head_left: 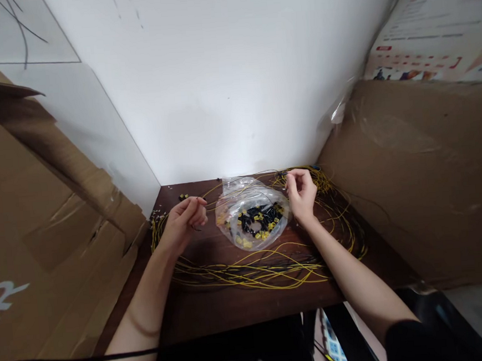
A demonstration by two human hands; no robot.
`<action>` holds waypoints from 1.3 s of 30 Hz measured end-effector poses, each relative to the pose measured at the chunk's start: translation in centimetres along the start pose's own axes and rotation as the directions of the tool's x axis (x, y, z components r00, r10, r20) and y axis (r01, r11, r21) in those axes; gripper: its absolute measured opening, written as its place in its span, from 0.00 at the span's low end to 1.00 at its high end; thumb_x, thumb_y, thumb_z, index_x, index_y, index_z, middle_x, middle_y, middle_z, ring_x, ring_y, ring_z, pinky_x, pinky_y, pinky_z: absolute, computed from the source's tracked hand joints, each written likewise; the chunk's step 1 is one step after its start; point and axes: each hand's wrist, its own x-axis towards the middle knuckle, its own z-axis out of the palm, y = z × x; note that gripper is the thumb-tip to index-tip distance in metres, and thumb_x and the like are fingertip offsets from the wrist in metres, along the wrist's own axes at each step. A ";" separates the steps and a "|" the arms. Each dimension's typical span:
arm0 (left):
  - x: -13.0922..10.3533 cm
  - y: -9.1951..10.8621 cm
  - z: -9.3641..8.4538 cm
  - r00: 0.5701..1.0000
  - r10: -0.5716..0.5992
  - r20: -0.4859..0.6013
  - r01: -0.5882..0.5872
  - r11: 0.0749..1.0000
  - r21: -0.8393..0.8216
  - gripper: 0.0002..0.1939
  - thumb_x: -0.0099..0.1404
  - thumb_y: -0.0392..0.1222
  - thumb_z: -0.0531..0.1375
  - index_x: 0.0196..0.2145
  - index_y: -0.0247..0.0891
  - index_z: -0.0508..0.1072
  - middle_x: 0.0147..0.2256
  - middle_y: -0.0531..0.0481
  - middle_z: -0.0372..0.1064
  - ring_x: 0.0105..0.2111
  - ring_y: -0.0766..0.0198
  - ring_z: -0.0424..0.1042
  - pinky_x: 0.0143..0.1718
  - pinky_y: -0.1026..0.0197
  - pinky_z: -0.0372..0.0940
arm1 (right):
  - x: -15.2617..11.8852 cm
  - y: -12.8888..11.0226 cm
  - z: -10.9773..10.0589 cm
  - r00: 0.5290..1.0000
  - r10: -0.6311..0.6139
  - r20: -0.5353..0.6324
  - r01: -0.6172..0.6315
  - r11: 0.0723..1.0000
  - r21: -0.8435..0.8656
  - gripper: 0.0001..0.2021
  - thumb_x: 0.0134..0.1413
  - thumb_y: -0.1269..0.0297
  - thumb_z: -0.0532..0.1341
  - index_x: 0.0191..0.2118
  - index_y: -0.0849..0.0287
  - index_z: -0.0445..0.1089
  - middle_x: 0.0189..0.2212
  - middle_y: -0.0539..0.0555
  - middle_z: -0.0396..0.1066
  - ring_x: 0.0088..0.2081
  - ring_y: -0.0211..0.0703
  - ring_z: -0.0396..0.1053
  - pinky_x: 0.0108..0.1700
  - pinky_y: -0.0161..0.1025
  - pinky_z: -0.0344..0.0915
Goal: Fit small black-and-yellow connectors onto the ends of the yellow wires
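A black cord crosses nearest; boxes hem both table edges. Left hand and right hand grip narrowly, contents unclear, near slender, looping yellow-and-black wires.

Dk brown surface: clear bag approx mid, twd back edge. Yel. & blk wires btwn bag & front edge, also bunched nr back R corner. Few yel./blk bits nr back L corner; white scraps by L edge.

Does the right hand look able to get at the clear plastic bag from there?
Probably yes: the right hand is close beside the clear plastic bag, and nothing bulky appears to stand between them.
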 end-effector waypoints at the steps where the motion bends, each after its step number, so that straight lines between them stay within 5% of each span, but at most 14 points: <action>1: 0.1 -0.1 -0.2 0.999 -0.017 -0.036 0.021 0.993 0.112 0.12 0.61 0.47 0.56 0.30 0.34 0.70 0.15 0.60 0.44 0.16 0.74 0.47 0.21 0.67 0.50 | 0.1 0.0 -0.1 1.000 0.004 -0.009 -0.004 1.000 -0.011 0.09 0.57 0.59 0.53 0.36 0.59 0.63 0.23 0.48 0.62 0.24 0.35 0.61 0.28 0.34 0.60; 3: 0.2 -0.4 -0.7 0.993 -0.001 -0.117 0.048 0.915 0.401 0.14 0.61 0.49 0.55 0.29 0.34 0.71 0.15 0.59 0.49 0.16 0.73 0.50 0.20 0.67 0.47 | 0.2 0.1 -0.5 1.000 0.001 -0.007 -0.001 1.000 -0.030 0.09 0.57 0.58 0.53 0.35 0.59 0.64 0.22 0.48 0.61 0.23 0.35 0.60 0.27 0.33 0.59; 7: 0.5 -0.8 -1.6 0.972 0.179 -0.154 0.017 0.596 0.803 0.18 0.60 0.50 0.54 0.25 0.33 0.73 0.20 0.53 0.62 0.22 0.68 0.60 0.26 0.65 0.52 | 0.8 0.2 -1.4 0.999 -0.034 0.018 0.035 0.995 -0.096 0.10 0.56 0.59 0.54 0.34 0.60 0.65 0.22 0.48 0.62 0.23 0.35 0.60 0.28 0.33 0.59; 15: 0.4 -0.5 -3.1 0.936 0.275 -0.220 0.118 0.342 0.932 0.24 0.62 0.54 0.48 0.24 0.34 0.73 0.19 0.51 0.66 0.22 0.65 0.64 0.26 0.65 0.52 | 1.9 0.5 -2.8 0.981 -0.150 0.125 0.178 0.951 -0.253 0.10 0.57 0.60 0.54 0.32 0.60 0.68 0.27 0.52 0.70 0.26 0.37 0.64 0.30 0.35 0.61; 24: 0.3 -0.6 -2.8 0.937 0.226 -0.267 0.284 -0.045 0.958 0.25 0.63 0.54 0.44 0.24 0.38 0.73 0.20 0.46 0.69 0.24 0.59 0.67 0.24 0.63 0.48 | 2.2 0.9 -3.3 0.960 -0.190 0.208 0.249 0.915 -0.317 0.10 0.58 0.60 0.54 0.32 0.59 0.68 0.28 0.52 0.70 0.26 0.37 0.64 0.30 0.34 0.61; 34: 0.2 -0.7 -2.4 0.916 0.215 -0.339 0.370 -0.120 0.921 0.26 0.63 0.55 0.43 0.26 0.40 0.75 0.23 0.45 0.71 0.25 0.58 0.67 0.24 0.63 0.47 | 2.1 1.1 -3.3 0.955 -0.182 0.233 0.254 0.910 -0.327 0.12 0.58 0.59 0.53 0.32 0.59 0.69 0.28 0.53 0.70 0.26 0.37 0.64 0.30 0.35 0.60; 39: 0.2 -0.9 -2.5 0.917 0.257 -0.305 0.316 -0.001 0.949 0.26 0.63 0.56 0.44 0.24 0.39 0.74 0.20 0.47 0.69 0.24 0.59 0.66 0.24 0.63 0.48 | 1.9 0.5 -3.1 0.973 -0.150 0.176 0.197 0.936 -0.292 0.12 0.57 0.58 0.54 0.32 0.60 0.69 0.26 0.52 0.70 0.25 0.37 0.64 0.29 0.35 0.61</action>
